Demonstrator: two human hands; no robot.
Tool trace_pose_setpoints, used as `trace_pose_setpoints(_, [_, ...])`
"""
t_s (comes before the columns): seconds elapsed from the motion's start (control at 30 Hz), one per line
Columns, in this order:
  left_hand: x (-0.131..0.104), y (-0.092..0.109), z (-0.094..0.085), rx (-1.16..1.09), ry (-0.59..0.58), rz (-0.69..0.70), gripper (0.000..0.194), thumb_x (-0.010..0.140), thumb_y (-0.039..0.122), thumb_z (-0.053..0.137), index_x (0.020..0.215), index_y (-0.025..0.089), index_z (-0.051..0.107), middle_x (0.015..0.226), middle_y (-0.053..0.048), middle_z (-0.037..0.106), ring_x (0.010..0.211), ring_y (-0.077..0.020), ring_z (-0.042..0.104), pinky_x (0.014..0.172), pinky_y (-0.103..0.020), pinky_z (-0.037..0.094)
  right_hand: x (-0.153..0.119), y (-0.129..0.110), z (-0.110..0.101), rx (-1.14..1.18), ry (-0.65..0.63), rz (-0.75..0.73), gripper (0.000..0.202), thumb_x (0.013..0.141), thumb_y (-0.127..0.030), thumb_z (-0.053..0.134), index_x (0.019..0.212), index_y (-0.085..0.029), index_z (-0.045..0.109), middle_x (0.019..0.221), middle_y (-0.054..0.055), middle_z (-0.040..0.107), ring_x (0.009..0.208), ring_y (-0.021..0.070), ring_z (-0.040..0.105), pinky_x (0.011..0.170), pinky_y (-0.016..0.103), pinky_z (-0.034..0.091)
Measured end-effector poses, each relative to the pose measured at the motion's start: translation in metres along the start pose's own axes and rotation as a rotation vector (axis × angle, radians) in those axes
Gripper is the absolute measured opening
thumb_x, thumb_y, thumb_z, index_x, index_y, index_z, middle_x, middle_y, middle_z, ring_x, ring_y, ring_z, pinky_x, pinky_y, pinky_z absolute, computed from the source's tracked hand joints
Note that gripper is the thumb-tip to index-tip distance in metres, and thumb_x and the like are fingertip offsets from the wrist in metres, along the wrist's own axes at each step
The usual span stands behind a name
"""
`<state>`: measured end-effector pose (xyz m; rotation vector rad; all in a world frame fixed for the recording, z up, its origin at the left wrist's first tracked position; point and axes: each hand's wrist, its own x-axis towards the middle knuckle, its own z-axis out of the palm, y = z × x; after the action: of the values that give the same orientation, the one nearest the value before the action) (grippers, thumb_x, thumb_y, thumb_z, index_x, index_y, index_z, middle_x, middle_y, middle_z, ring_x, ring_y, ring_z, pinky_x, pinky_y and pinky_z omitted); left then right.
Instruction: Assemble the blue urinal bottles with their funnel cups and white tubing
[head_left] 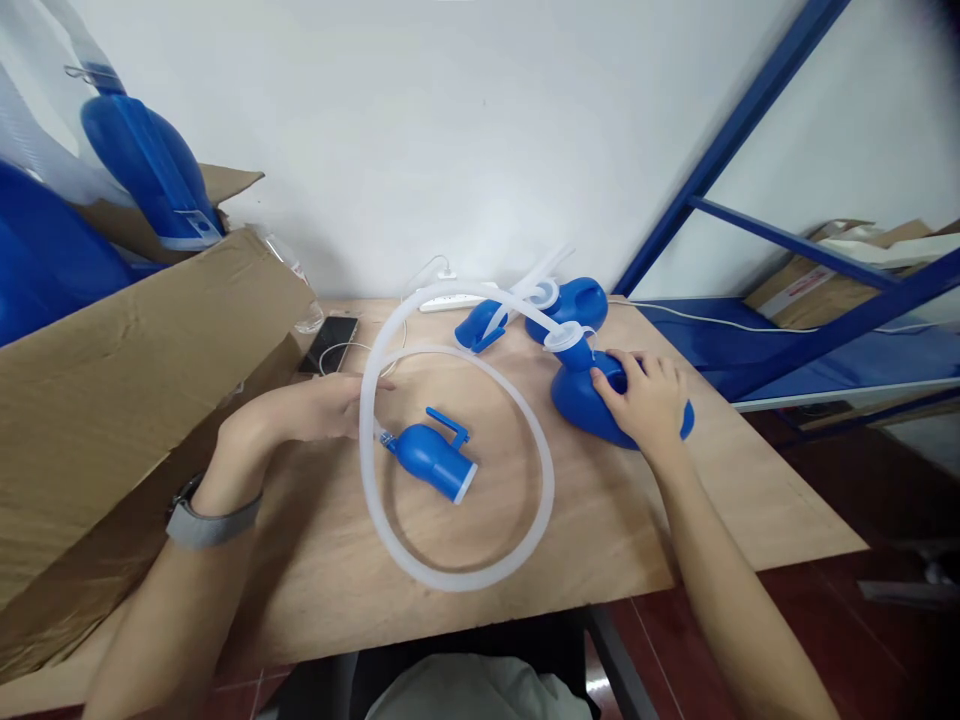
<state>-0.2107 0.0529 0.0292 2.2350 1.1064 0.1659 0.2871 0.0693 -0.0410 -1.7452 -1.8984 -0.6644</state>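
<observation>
My right hand (651,400) grips the handle of a blue plastic urinal bottle (583,410), which lies on its side at the table's right. A translucent white tube (547,480) leaves its capped neck and loops across the table. The tube ends at a metal clamp (387,440) on a blue funnel-shaped receptacle (431,458) with a side handle, lying inside the loop. Beside the tube's left side is my left hand (322,408), with fingers stretched out and partly hidden behind the tube.
Behind lie another blue bottle (589,302) and a blue receptacle (480,325) near a white power strip (457,295). A phone (330,343) with a cable lies at left. A cardboard box (150,400) with blue bottles stands far left. Blue shelving (810,345) is at right.
</observation>
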Motion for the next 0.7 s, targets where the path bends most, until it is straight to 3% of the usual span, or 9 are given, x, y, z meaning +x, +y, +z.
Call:
trace_pose_setpoints(0.13, [0.006,0.009,0.008,0.023,-0.074,-0.063,0.078,0.088,0.059,0.078,0.156,0.029,0.055,0.165,-0.011,0.054,0.149,-0.0381,0.054,0.119,-0.047,0.048,0.0,-0.008,0.001,0.011,0.006,0.002,0.05,0.105,-0.054,0.051,0.128,-0.018,0.077,0.117,0.018,0.077,0.106,0.037,0.063,0.089,0.047,0.042])
trace_pose_setpoints(0.3, [0.022,0.022,0.028,0.036,-0.084,0.19,0.07,0.086,0.058,0.082,0.151,0.04,0.061,0.156,-0.006,0.063,0.144,-0.0373,0.058,0.121,-0.047,0.047,-0.001,-0.02,-0.002,0.012,0.002,-0.01,0.048,0.106,-0.053,0.05,0.128,-0.019,0.077,0.118,0.017,0.077,0.106,0.0363,0.064,0.09,0.047,0.042])
trace_pose_setpoints(0.47, [0.035,0.041,0.063,0.112,-0.05,0.266,0.08,0.083,0.06,0.086,0.154,0.033,0.058,0.159,-0.012,0.058,0.152,-0.0428,0.047,0.125,-0.058,0.04,-0.002,-0.031,-0.007,0.043,-0.014,-0.012,0.048,0.107,-0.053,0.051,0.13,-0.021,0.078,0.121,0.017,0.076,0.109,0.0352,0.065,0.092,0.046,0.043])
trace_pose_setpoints(0.57, [0.04,0.051,0.081,0.096,-0.094,0.357,0.074,0.086,0.053,0.085,0.151,0.028,0.06,0.159,-0.015,0.057,0.152,-0.0393,0.047,0.128,-0.054,0.037,-0.003,-0.034,-0.008,0.067,-0.022,-0.029,0.047,0.107,-0.053,0.051,0.131,-0.023,0.077,0.122,0.016,0.076,0.11,0.0349,0.064,0.093,0.046,0.043])
trace_pose_setpoints(0.7, [0.044,0.054,0.085,0.063,-0.083,0.376,0.053,0.093,0.033,0.076,0.144,0.025,0.065,0.151,-0.014,0.062,0.147,-0.0362,0.052,0.128,-0.052,0.038,-0.003,-0.034,-0.009,0.095,-0.042,-0.049,0.047,0.107,-0.053,0.051,0.132,-0.023,0.077,0.123,0.016,0.075,0.111,0.0348,0.063,0.094,0.046,0.043])
